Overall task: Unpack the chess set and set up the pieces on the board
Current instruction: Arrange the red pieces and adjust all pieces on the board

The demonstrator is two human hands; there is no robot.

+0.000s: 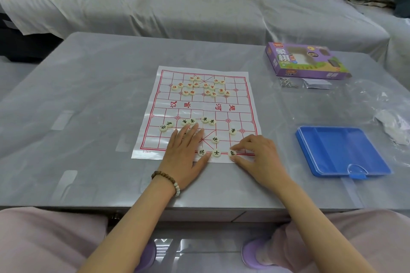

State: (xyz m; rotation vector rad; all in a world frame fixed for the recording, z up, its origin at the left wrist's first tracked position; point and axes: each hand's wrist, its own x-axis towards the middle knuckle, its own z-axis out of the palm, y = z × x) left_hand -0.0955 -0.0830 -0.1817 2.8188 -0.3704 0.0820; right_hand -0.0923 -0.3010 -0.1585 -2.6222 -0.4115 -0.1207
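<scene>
On the grey table (88, 95), the paper board (199, 108) lies beneath the left hand (185, 153), fingers straight and flat, while the right hand (259, 157) pinches a black piece (232, 153) on the near edge, another loose piece (232, 131) at its eleven o'clock.

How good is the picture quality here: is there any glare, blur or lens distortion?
In the head view the light is soft and even with faint shadows; pale glare patches lie on the table; the wide lens curves the sofa and table edges; black-marked pieces read sharply, while the far red-marked pieces look blurry.
</scene>
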